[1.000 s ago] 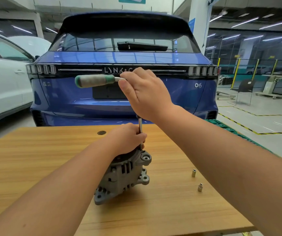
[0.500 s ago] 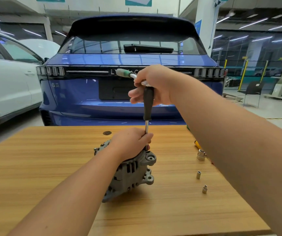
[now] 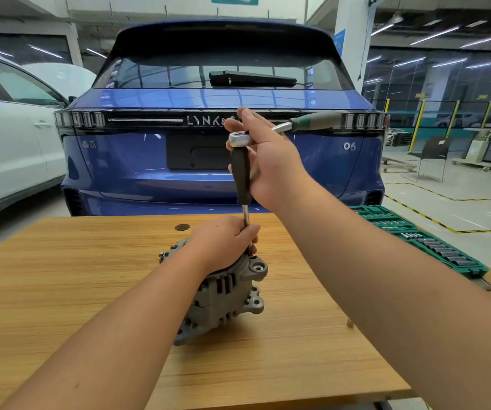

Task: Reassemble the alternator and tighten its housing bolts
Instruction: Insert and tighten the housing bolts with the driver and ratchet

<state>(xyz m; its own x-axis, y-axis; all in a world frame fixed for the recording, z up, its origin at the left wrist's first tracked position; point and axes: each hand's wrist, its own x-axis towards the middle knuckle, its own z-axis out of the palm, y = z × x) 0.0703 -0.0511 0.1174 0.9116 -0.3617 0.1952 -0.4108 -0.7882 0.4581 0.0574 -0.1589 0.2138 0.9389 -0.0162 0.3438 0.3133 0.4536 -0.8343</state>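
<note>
Alternator (image 3: 223,294) stands on the table (image 3: 60,291), left hand (image 3: 223,244) clamped over it and the extension bar, right hand (image 3: 268,161) gripping the ratchet (image 3: 297,124); sideways pull could slip the socket off the bolt.

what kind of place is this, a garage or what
Most likely a car workshop or auto-training bay. A blue car is parked just behind the wooden table, a green socket set tray lies open at the right, and an alternator is being worked on with a ratchet.
</note>
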